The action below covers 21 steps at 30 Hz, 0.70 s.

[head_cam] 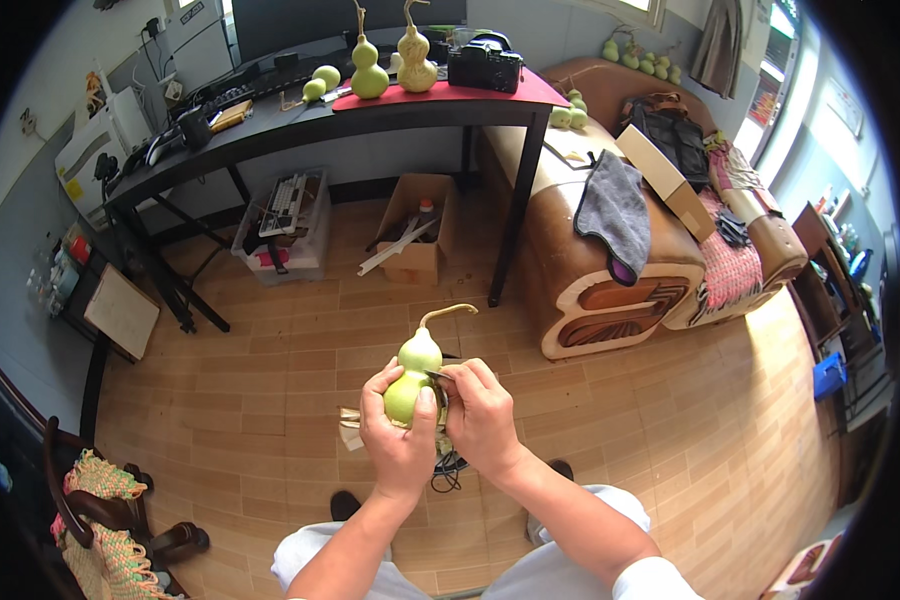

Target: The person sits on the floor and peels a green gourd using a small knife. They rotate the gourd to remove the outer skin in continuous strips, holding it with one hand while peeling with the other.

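A pale green bottle gourd [419, 351] with a long, bent dry stem stands upright in my left hand [399, 442]. The fingers and thumb wrap around its lower bulb. My right hand [484, 412] pinches a small dark blade [436, 373], whose tip touches the gourd's right side near the waist. Most of this tool is hidden by the fingers, so its exact kind is unclear. Under my hands, a partly hidden container holds pale scraps [350, 427], and a black cord [447, 477] lies by its near side.
Ahead is a black desk [285, 146] bearing gourds [370, 71], a camera [486, 64] and a keyboard [229, 88]. Below it stand a plastic bin [300, 259] and a cardboard box [420, 259]. A brown leather sofa [547, 247] is at right, a wooden chair [109, 510] at lower left.
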### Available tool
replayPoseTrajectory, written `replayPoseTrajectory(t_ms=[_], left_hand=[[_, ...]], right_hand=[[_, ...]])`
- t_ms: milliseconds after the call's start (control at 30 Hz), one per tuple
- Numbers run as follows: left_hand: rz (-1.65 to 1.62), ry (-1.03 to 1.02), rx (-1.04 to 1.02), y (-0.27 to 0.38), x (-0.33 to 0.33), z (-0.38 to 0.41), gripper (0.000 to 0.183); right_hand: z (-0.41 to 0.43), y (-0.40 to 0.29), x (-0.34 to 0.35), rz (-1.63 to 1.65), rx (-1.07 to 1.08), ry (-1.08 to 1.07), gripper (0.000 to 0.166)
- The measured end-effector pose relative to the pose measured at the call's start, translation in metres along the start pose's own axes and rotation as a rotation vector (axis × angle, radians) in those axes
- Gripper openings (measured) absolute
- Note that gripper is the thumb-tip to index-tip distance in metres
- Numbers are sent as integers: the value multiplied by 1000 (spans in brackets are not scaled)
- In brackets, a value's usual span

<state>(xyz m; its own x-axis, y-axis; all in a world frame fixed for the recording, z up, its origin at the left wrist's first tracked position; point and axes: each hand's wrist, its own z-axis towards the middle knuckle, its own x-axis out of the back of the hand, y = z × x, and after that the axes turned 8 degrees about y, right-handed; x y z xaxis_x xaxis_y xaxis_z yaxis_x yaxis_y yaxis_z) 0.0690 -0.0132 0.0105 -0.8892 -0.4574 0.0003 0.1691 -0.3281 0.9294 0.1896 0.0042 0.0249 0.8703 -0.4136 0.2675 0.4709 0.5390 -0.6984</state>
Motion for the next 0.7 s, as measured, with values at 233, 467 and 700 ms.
replayPoseTrajectory(t_ms=[233,467,700], left_hand=[[-142,8,189,-11,5,6,37],[-77,-13,-42,-9,6,16,33],[-9,-52,-144,-7,8,13,37]], right_hand=[[-4,4,0,62,-17,-55,23],[7,5,5,-14,35,59,18],[4,-2,0,8,6,66,20]])
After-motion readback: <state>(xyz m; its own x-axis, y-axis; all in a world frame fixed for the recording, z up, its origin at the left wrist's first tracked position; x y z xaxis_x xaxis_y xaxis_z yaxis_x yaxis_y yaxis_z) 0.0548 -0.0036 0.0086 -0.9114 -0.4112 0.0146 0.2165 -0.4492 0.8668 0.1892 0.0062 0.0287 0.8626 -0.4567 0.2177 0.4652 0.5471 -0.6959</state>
